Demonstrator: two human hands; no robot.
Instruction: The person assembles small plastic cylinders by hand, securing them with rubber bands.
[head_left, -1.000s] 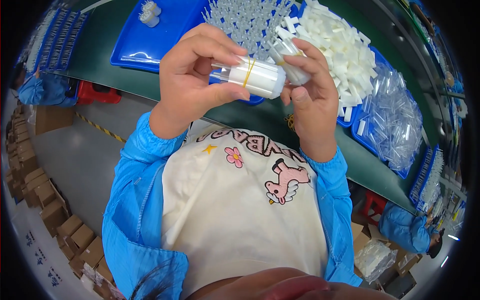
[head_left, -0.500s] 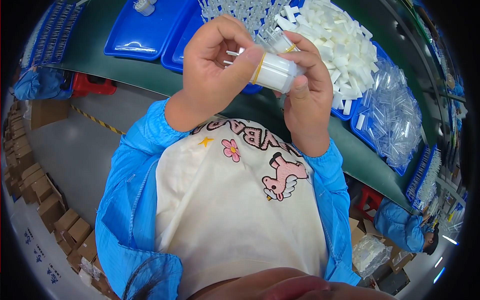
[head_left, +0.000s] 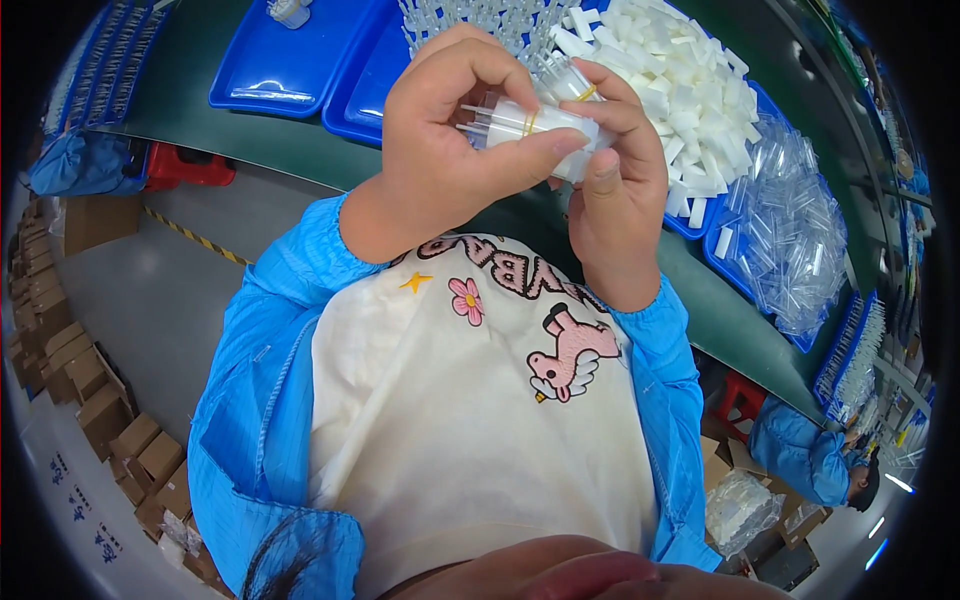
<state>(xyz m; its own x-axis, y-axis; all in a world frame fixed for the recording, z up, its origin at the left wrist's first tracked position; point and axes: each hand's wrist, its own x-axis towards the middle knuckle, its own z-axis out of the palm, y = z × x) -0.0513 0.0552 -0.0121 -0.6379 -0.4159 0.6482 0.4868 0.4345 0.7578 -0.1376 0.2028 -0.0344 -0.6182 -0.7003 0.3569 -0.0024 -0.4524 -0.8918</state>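
Both hands raised above the green table (head_left: 300, 150): left hand (head_left: 450, 150) and right hand (head_left: 610, 190), fingers clamped on a bundle of white tubes (head_left: 530, 125) bound by yellow bands, its long axis running left–right between them, before a blue tray (head_left: 270, 70).

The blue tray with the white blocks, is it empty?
No, the blue tray is heaped with white blocks behind the hands.

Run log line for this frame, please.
left hand: grips banded tube bundle | right hand: on same bundle | behind: blue tray, white pieces
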